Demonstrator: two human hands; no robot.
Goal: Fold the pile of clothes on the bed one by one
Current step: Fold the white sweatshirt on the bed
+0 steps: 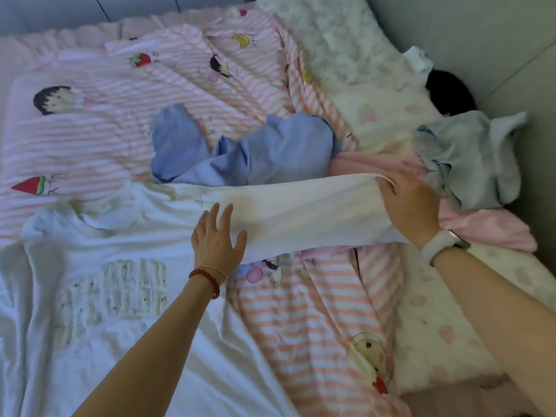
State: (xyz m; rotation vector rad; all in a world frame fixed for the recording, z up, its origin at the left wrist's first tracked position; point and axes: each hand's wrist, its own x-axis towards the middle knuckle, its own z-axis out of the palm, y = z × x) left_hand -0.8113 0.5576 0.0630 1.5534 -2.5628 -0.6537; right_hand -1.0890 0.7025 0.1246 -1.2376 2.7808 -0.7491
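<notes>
Shirt (120,311): white, with pale block lettering across the chest, it lies flat on the bed (301,341) at lower left, its body running from the near edge up toward the middle, collar end farthest from the camera. One long sleeve (301,212) stretches straight out to the right, so its long axis runs nearly level across the view, at a right angle to the body.

The left hand (218,239) rests flat on the cloth where sleeve meets body, fingers (214,215) straight and spread apart. The right hand (410,203) grips the cuff end of the sleeve, fingers curled round the fabric (a pale watch (442,245) sits on that wrist, a red bead bracelet (207,279) on the other).

Just beyond the sleeve lies a crumpled blue garment (255,152). To the right, touching the cuff end, a pink garment (487,227) is heaped with a grey one (469,158) on top, close to the wall (496,55). The bed's striped pink cover (90,130) shows open and flat to the upper left; the strip to the right of the shirt's body is also bare of clothes. A white fluffy blanket (331,40) runs along the right edge.
</notes>
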